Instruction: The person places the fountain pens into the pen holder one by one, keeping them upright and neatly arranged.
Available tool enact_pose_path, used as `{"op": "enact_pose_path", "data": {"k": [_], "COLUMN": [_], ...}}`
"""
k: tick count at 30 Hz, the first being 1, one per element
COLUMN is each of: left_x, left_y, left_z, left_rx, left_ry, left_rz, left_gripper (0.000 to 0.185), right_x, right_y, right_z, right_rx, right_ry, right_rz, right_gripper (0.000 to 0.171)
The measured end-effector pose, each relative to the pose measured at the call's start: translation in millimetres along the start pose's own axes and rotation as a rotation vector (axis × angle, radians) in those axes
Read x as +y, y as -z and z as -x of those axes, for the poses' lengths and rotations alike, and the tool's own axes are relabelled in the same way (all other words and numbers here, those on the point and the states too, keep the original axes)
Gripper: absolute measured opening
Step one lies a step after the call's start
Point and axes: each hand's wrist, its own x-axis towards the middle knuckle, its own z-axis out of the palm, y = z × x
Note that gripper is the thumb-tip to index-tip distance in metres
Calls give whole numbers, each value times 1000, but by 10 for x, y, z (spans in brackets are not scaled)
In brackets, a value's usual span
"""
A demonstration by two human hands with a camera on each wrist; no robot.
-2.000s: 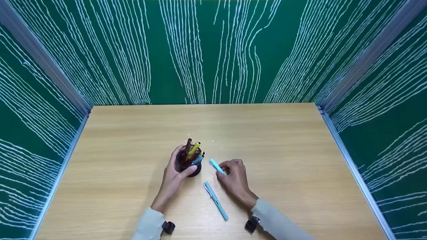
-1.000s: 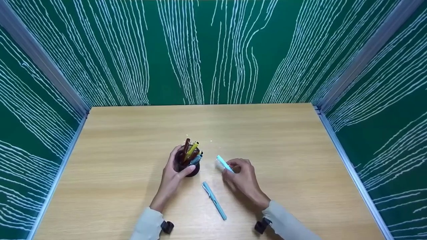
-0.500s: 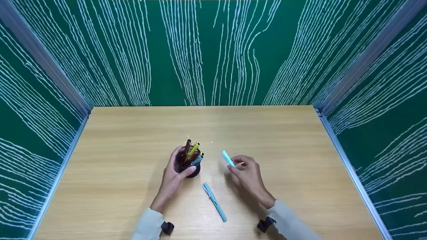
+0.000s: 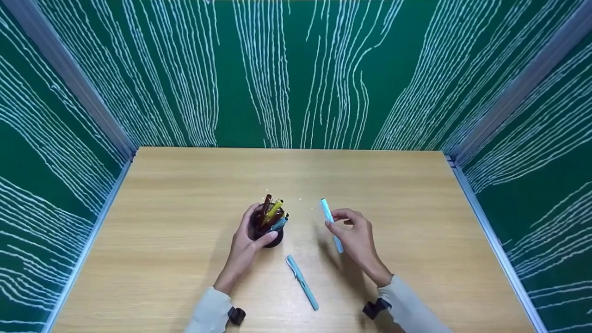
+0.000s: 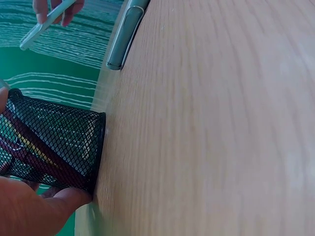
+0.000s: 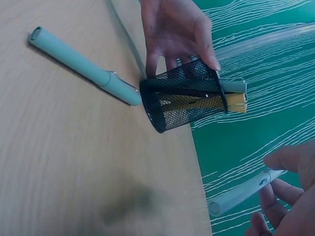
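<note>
My left hand (image 4: 247, 240) grips a black mesh pen cup (image 5: 59, 132) around its side, thumb at the front. Several pens stand in the cup, among them a yellow pen (image 4: 274, 211), a dark red pen (image 4: 267, 203) and a blue one (image 4: 280, 224). To the right of the cup, my right hand (image 4: 358, 236) pinches a light blue pen (image 4: 326, 210) between thumb and fingers. This pen is raised above the table and tilted, as the right wrist view shows. A second light blue pen (image 4: 303, 284) with a clip lies on the table between the two forearms.
The wooden table (image 4: 185, 185) is bounded by green walls (image 4: 314, 92) with white wavy lines at the back and sides. Metal posts (image 4: 92, 88) stand at its far corners. Small white specks lie behind the cup.
My right hand has lifted the light blue pen from the table and moved it right and away from me, turning it more upright. The left hand and the cup stay in place.
</note>
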Motion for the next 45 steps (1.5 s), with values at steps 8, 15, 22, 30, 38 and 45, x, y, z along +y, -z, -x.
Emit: {"op": "enact_pose_path", "data": {"k": [8, 15, 22, 30, 38, 45], "left_x": [-17, -11, 14, 24, 8, 5], "left_y": [-10, 6, 13, -3, -3, -13], "left_z": [-6, -1, 8, 19, 1, -2], "left_rx": [-6, -9, 0, 1, 1, 6], "left_ry": [-1, -17, -10, -8, 0, -13], "left_rz": [18, 26, 8, -13, -13, 6], "left_gripper": [93, 91, 92, 95, 96, 94], "right_x": [-110, -179, -253, -392, -489, -563], "right_y": [28, 10, -12, -62, -169, -262], "right_z": [-4, -25, -18, 25, 52, 66], "right_rx": [16, 22, 16, -16, -50, -70], "right_ry": [27, 66, 91, 92, 114, 139], "right_rz": [-4, -15, -24, -16, -39, -53], "right_gripper": [20, 16, 15, 16, 16, 16]}}
